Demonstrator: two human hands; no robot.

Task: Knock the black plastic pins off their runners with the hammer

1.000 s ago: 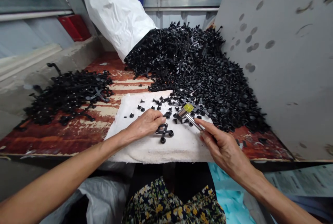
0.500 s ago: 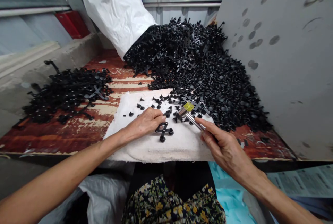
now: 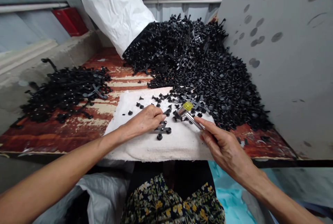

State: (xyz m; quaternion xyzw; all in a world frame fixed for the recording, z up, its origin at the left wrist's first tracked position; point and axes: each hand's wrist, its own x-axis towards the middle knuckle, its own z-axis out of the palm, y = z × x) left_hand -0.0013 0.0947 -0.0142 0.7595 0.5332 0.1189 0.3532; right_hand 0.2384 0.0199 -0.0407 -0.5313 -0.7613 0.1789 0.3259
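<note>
Hammer in the right hand, crossed black linkage under the left

The left hand (image 3: 150, 117) is curled, its thumb and fingers drawn together on the upper part of a black linkage (image 3: 162, 130); the exact pinch is hidden beneath the fingertips; the linkage lies on a white cloth (image 3: 145, 151) near the front edge of the worktop (image 3: 123, 84), its crossed bars and two round feet pointing towards the person.

The right hand (image 3: 220, 140) is wrapped around the shiny handle of a small hammer (image 3: 191, 118), forefinger laid along it; the hammer's yellow face (image 3: 188, 105) points up and away, above loose black studs (image 3: 130, 113) scattered on the cloth.

The linkage looks light and thin, its bars probably stiff along their length but free to swing at the joints; a pinch close to a pivot should steady it better than one at a loose end; smooth bars may slip a little, though the cloth should help them stay put. The hammer is likely heaviest at its head; the slick metal handle calls for a firm hold well back.

Behind the cloth rises a large heap (image 3: 221, 88) of black pieces, spilling from a white sack (image 3: 114, 12); a smaller pile (image 3: 70, 92) lies to the left.
</note>
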